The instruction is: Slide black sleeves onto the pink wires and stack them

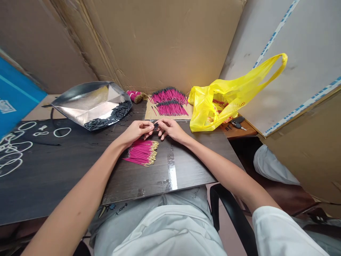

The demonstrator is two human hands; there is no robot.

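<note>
My left hand (139,130) and my right hand (172,130) meet above the dark tabletop, fingertips pinched together. Between them show some short black tubes (156,125); fingers cover most of these, so their number is unclear. Just below my hands lies a row of thin magenta wires (141,153) with gold-coloured ends pointing right. Farther back, two rows of magenta wires with black ends (172,108) rest on a cardboard sheet (149,114). To the left, a silver foil bag (87,103) lies open with many loose black tubes (112,116) inside.
A yellow plastic bag (205,113) stands at the back right, with keys (238,124) beside it. Wrapped magenta bundles (135,96) lie by the cardboard wall (165,42). White rubber bands (16,153) are scattered at left. Clear tape (172,167) runs along the tabletop (80,170).
</note>
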